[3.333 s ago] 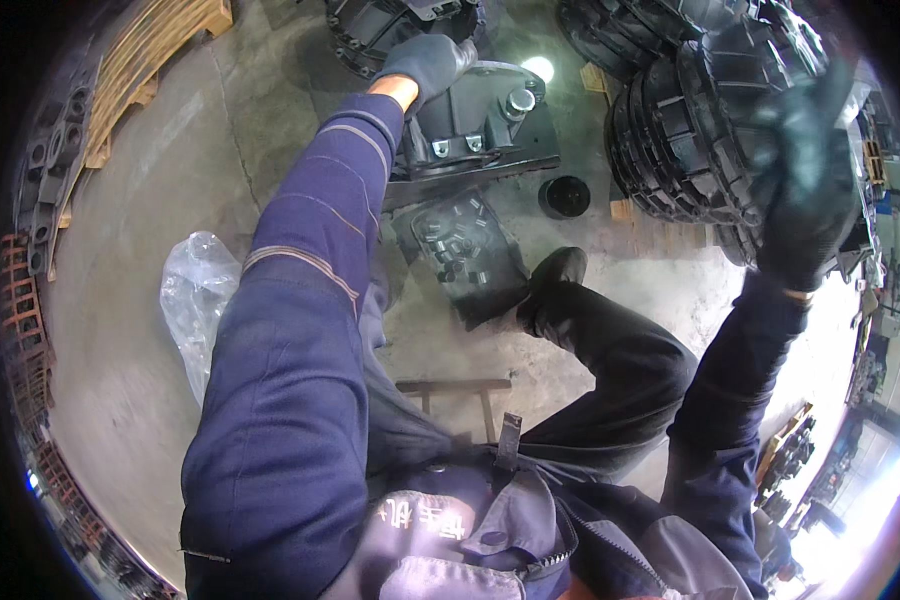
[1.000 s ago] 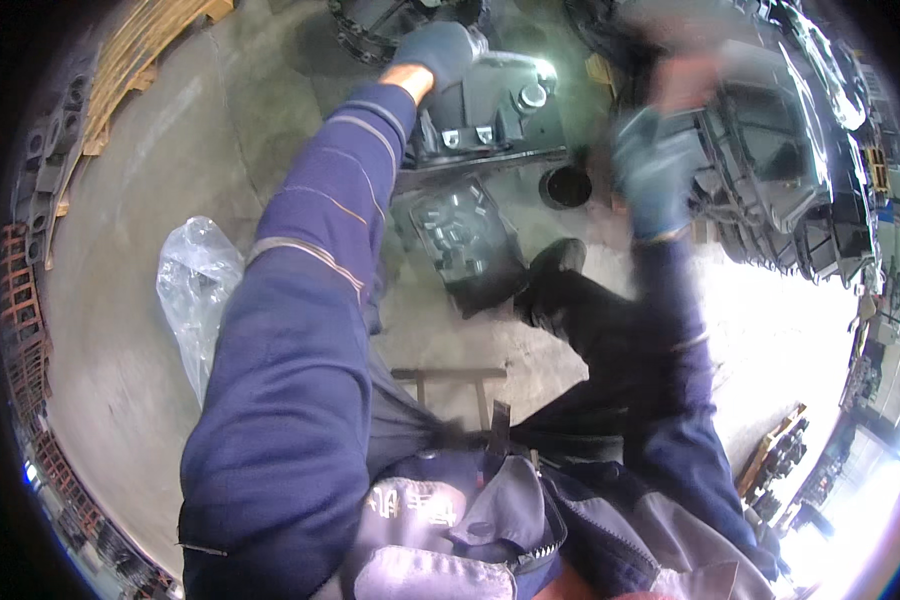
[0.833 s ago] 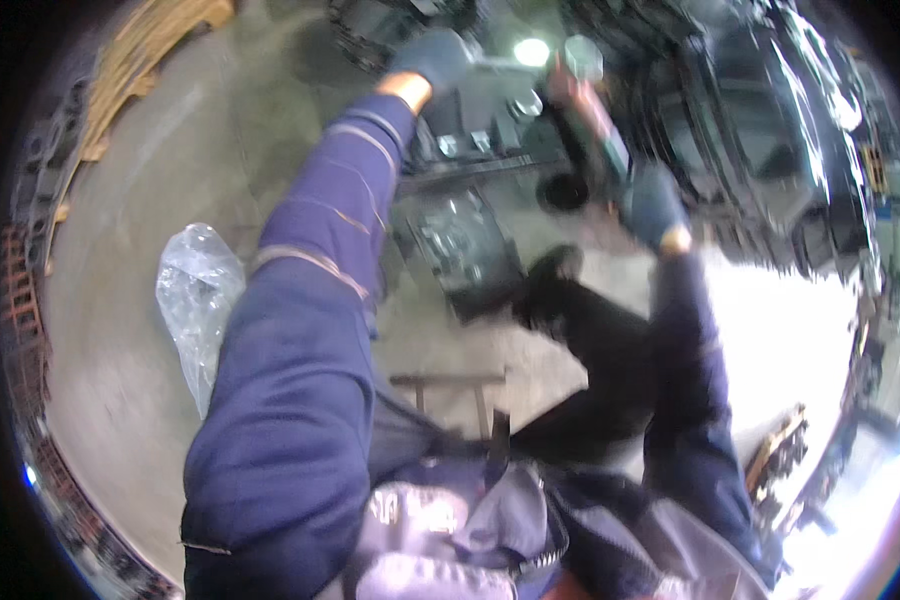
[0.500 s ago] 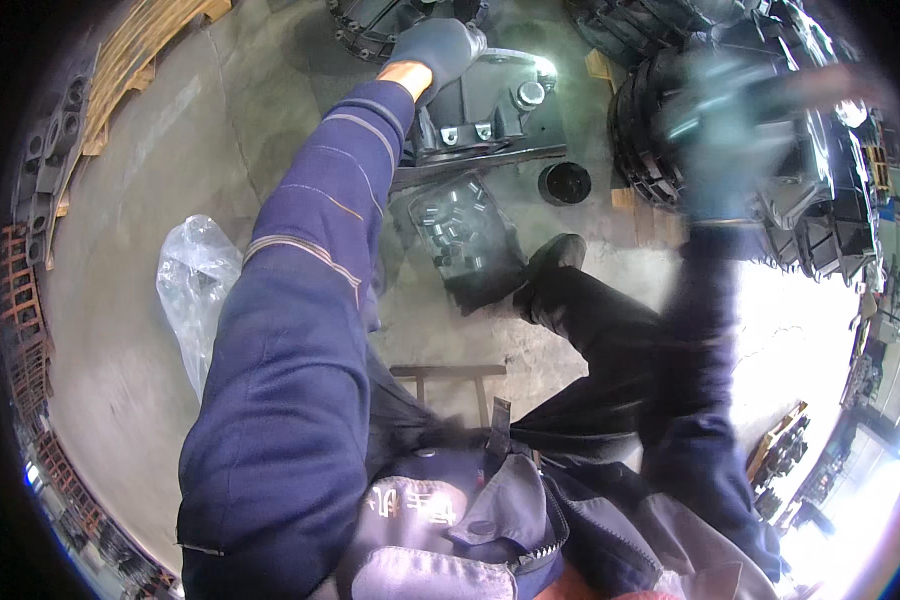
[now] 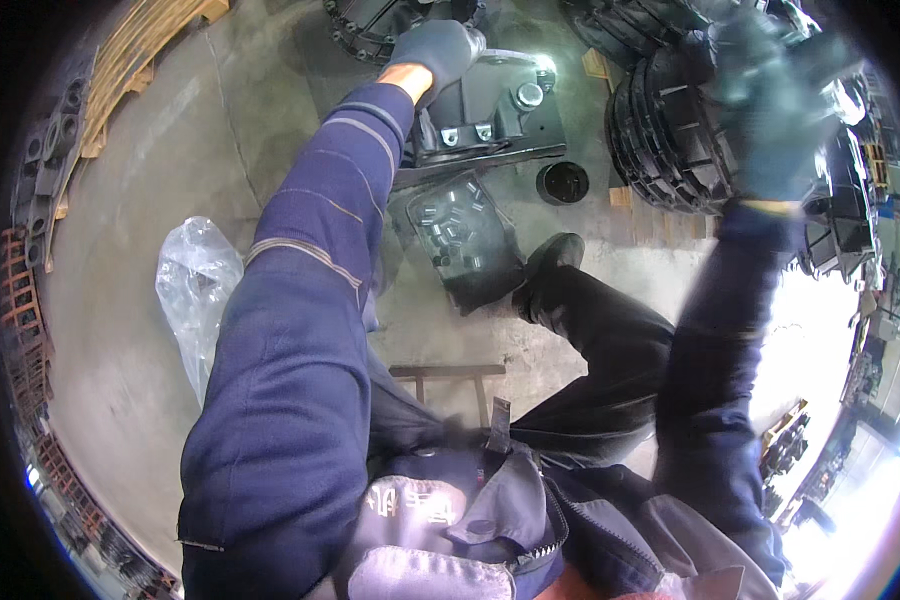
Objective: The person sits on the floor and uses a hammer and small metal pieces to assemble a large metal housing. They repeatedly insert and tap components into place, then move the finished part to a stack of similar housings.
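My left hand (image 5: 435,50), in a grey glove, is closed on the upper rim of a black metal casting (image 5: 485,105) with a curved edge and round bosses. The casting rests on a dark flat plate (image 5: 540,145). To the right, my right hand (image 5: 770,110), also gloved, is raised over a group of ribbed black housings (image 5: 670,120). Motion smears its fingers, and a dark shape beside them is too blurred to name. Below the casting lies a tray (image 5: 460,230) with several small shiny metal parts, beside a round black cup (image 5: 563,183).
A crumpled clear plastic bag (image 5: 195,280) lies on the floor at left. Wooden pallets (image 5: 135,60) and orange racking (image 5: 25,310) line the left rim. My shoe (image 5: 558,250) is beside the tray, and a metal stool frame (image 5: 450,372) is between my legs.
My right hand has moved rightward and slightly up over the ribbed housings; a reddish-brown long blur beside it no longer shows. My left hand stays on the casting.
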`<move>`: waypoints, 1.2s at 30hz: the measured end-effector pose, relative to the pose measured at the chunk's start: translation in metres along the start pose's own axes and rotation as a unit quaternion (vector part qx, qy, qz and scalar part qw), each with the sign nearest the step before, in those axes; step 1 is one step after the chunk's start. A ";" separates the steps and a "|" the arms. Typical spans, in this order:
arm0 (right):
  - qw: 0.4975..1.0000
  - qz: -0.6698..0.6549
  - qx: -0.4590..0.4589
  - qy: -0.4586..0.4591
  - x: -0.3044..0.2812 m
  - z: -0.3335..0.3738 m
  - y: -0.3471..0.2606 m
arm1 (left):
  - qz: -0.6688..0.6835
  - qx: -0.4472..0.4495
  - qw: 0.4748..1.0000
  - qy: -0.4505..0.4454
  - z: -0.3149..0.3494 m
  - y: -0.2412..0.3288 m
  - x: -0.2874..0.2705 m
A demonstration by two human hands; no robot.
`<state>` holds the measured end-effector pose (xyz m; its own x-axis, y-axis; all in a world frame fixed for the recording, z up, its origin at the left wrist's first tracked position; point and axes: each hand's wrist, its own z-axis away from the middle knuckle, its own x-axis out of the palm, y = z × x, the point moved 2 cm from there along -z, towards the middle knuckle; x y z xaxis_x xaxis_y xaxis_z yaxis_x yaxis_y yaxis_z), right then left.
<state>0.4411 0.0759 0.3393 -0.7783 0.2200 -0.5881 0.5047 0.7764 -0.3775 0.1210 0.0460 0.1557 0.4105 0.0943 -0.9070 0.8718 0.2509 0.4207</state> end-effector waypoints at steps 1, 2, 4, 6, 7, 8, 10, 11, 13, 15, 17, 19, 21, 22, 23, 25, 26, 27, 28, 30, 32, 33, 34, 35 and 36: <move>0.998 0.029 0.047 -0.014 0.021 0.032 0.004 | 0.001 0.002 1.000 -0.012 0.002 0.002 0.000; 0.982 0.127 0.087 -0.107 0.042 0.067 0.010 | 0.005 -0.005 1.000 -0.010 0.003 0.003 -0.002; 0.855 0.119 0.273 -0.425 0.076 0.148 0.029 | 0.001 -0.011 1.000 0.011 0.003 0.006 -0.004; 0.846 0.060 0.313 -0.428 0.075 0.167 0.057 | -0.007 0.004 1.000 -0.014 0.003 0.009 -0.002; 0.884 0.097 0.207 -0.408 0.068 0.155 0.066 | -0.001 -0.013 1.000 0.025 0.006 0.008 -0.001; 0.876 0.101 0.230 -0.412 0.053 0.139 0.072 | -0.004 -0.007 1.000 -0.017 0.001 0.009 0.001; 0.925 0.110 0.103 -0.350 0.031 0.071 0.067 | -0.043 0.029 0.997 -0.055 -0.001 0.008 0.004; 0.948 0.119 -0.008 -0.294 0.022 0.039 0.053 | -0.029 -0.041 0.999 -0.009 0.000 0.005 0.004; 0.968 0.135 -0.052 -0.207 -0.004 -0.005 0.025 | -0.031 -0.007 0.998 -0.045 -0.001 0.005 0.005; 0.991 -0.047 -0.019 -0.127 -0.023 -0.017 -0.002 | 0.003 0.000 1.000 0.001 0.001 0.006 0.002; 0.994 -0.068 0.059 -0.063 0.015 0.027 -0.011 | 0.011 -0.006 1.000 0.011 0.008 0.008 0.001; 0.964 0.047 0.130 -0.225 0.058 0.095 -0.004 | 0.003 -0.005 1.000 0.006 0.013 0.012 -0.002; 0.808 0.123 0.348 -0.460 0.078 0.155 0.026 | -0.004 0.002 1.000 -0.009 0.013 0.017 -0.002; 0.829 0.103 0.314 -0.451 0.075 0.163 0.039 | -0.008 0.007 1.000 -0.022 0.012 0.017 -0.003; 0.850 0.074 0.259 -0.453 0.070 0.156 0.049 | -0.012 -0.005 1.000 0.007 0.011 0.016 -0.005; 0.780 0.270 -0.032 -0.564 0.058 0.119 0.056 | 0.016 -0.011 0.998 -0.058 0.006 0.015 -0.001; 0.898 0.021 0.210 -0.387 0.036 0.098 0.049 | -0.001 -0.001 0.998 -0.058 0.010 0.014 0.004; 0.933 -0.003 0.112 -0.342 0.024 0.061 0.037 | -0.028 0.012 0.999 -0.020 0.006 0.013 0.000; 0.952 0.047 0.049 -0.299 0.008 0.034 0.021 | -0.046 0.014 0.999 -0.002 0.007 0.012 0.002; 0.966 0.025 0.119 -0.227 -0.016 -0.015 -0.001 | -0.021 0.000 0.999 -0.029 0.004 0.011 0.005; 0.952 -0.190 0.181 -0.161 -0.010 -0.020 -0.017 | -0.017 -0.025 0.999 -0.026 0.003 0.010 0.004; 0.946 -0.245 0.175 -0.117 -0.002 -0.005 -0.019 | -0.016 -0.030 0.999 -0.039 0.003 0.010 0.005; 0.926 -0.274 0.222 -0.135 0.014 0.017 -0.014 | -0.012 -0.034 0.998 -0.045 0.004 0.011 0.005; 0.928 -0.219 0.278 -0.122 0.034 0.052 -0.006 | -0.010 -0.032 0.999 -0.037 0.004 0.011 0.004; 0.926 -0.116 0.269 -0.240 0.055 0.092 -0.001 | -0.016 -0.024 1.000 -0.009 0.006 0.013 0.004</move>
<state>0.4321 0.0330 0.2418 -0.6984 -0.3043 -0.6477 0.5577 0.3357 -0.7591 0.1351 0.0442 0.1573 0.3882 0.0680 -0.9191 0.8707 0.2996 0.3900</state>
